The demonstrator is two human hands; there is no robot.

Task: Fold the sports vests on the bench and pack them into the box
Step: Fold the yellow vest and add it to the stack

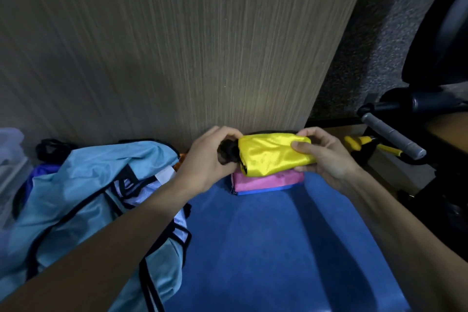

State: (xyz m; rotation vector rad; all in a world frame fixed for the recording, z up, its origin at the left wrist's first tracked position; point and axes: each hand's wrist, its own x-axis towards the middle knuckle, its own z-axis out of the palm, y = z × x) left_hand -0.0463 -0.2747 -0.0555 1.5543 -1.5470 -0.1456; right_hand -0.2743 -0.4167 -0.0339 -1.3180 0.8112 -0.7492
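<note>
The folded yellow vest (pixel 273 154) lies crosswise between the two hands, its long axis running from the left hand (pixel 210 157) to the right hand (pixel 326 157), so each hand has one short end and neither is the nearer. The left hand's fingers (pixel 228 134) curl over the end where the black trim (pixel 229 156) bunches out of the fold, and they grip that bunched end; the right hand's fingers pinch the other end, with the thumb (pixel 301 145) on the top face and the rest wrapped behind. Directly below the fingers, touching the underside of the yellow bundle, sits a folded pink vest (pixel 266 181) with a blue vest (pixel 263 191) showing as a thin edge beneath it, all stacked against the wooden panel (pixel 177 45) at the far end of the blue box (pixel 266 248). The coming move looks like a short push straight down and a release, with the bundle kept parallel to the stack so that it lands square. The yellow fabric is shiny and slippery-looking, rolled into a compact oblong, and it may spring open once let go. Off to the left of the left hand, a loose light blue vest (pixel 88 197) with black edging waits unfolded on what I take to be the bench, which the cloth hides.
</note>
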